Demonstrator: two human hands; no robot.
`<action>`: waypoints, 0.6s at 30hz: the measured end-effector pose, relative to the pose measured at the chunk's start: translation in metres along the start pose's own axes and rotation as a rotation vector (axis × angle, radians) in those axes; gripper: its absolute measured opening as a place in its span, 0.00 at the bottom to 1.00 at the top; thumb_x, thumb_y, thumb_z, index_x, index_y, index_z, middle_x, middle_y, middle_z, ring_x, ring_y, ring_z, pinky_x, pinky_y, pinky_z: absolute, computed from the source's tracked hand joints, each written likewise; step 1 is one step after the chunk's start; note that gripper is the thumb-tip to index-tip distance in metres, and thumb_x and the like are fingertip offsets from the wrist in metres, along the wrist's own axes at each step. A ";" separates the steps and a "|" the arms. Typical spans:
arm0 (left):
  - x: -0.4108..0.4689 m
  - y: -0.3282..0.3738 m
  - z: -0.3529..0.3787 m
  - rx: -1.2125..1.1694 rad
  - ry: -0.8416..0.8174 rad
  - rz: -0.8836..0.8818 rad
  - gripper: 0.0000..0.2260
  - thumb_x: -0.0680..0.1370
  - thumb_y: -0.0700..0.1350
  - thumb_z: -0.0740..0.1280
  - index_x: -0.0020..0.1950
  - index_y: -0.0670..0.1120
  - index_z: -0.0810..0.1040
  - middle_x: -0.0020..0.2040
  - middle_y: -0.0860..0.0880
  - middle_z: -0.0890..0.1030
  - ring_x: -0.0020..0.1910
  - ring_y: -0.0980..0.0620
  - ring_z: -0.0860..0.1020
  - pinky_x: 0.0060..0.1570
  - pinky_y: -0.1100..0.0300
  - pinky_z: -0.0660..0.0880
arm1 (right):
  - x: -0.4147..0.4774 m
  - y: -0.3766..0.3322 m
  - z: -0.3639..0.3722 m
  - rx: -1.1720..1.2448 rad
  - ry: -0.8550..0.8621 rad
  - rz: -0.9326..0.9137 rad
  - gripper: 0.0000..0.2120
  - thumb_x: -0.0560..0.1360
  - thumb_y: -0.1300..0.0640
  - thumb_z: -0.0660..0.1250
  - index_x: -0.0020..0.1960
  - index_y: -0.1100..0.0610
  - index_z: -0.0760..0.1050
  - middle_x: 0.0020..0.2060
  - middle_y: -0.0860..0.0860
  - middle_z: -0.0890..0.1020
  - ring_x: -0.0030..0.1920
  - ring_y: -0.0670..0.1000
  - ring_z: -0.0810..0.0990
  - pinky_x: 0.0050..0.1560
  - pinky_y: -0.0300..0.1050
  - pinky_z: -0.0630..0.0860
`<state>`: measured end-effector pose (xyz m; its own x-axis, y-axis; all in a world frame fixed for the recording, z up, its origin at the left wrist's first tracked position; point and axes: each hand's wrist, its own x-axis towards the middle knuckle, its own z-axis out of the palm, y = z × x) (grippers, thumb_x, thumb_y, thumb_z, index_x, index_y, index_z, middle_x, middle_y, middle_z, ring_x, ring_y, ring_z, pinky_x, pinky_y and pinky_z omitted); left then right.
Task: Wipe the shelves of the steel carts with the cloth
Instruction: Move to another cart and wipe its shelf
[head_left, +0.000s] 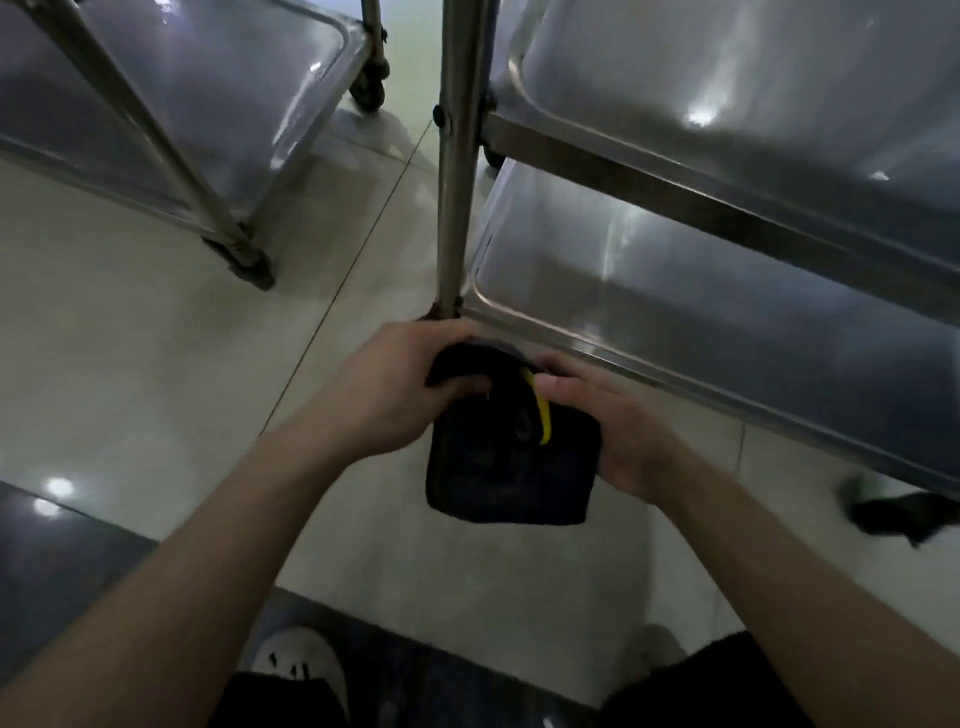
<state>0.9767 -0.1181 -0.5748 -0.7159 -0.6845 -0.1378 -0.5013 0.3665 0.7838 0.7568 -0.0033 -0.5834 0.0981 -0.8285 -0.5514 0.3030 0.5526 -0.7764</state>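
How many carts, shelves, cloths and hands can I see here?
Steel carts: 2 (left cart, right cart)
Shelves: 3 (left shelf, upper right shelf, lower right shelf)
Cloths: 1 (dark cloth)
Hands: 2 (left hand, right hand)
Total: 8

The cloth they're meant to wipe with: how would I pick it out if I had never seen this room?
Find the steel cart on the right and follow its upright post down to its foot. Just before that, the left hand and right hand hold a folded cloth above the pale tiles. Unlike the shiny steel around, it is dark and soft, with a yellow strip.
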 end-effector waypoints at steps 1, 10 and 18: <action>-0.009 0.002 0.003 -0.053 0.007 -0.081 0.08 0.81 0.48 0.75 0.58 0.58 0.83 0.48 0.61 0.85 0.49 0.65 0.81 0.45 0.66 0.74 | -0.007 -0.001 0.005 0.036 0.004 0.067 0.18 0.77 0.52 0.71 0.65 0.59 0.79 0.53 0.56 0.84 0.54 0.55 0.83 0.53 0.46 0.81; -0.118 0.085 -0.002 -0.308 0.149 -0.567 0.10 0.83 0.58 0.71 0.47 0.54 0.85 0.38 0.54 0.85 0.38 0.58 0.82 0.35 0.60 0.75 | -0.134 -0.027 0.059 -0.138 0.107 0.327 0.26 0.74 0.56 0.81 0.70 0.57 0.78 0.63 0.61 0.85 0.65 0.64 0.83 0.71 0.62 0.78; -0.129 0.251 -0.122 -0.527 -0.096 -0.512 0.21 0.73 0.73 0.74 0.52 0.58 0.87 0.42 0.53 0.88 0.39 0.58 0.85 0.34 0.63 0.78 | -0.277 -0.162 0.123 -0.423 0.457 0.054 0.07 0.85 0.47 0.69 0.62 0.42 0.82 0.51 0.44 0.88 0.56 0.48 0.87 0.61 0.53 0.82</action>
<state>1.0026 -0.0141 -0.2862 -0.5065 -0.6218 -0.5974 -0.5015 -0.3512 0.7907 0.7973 0.1257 -0.2672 -0.3409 -0.7275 -0.5954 -0.1015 0.6581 -0.7461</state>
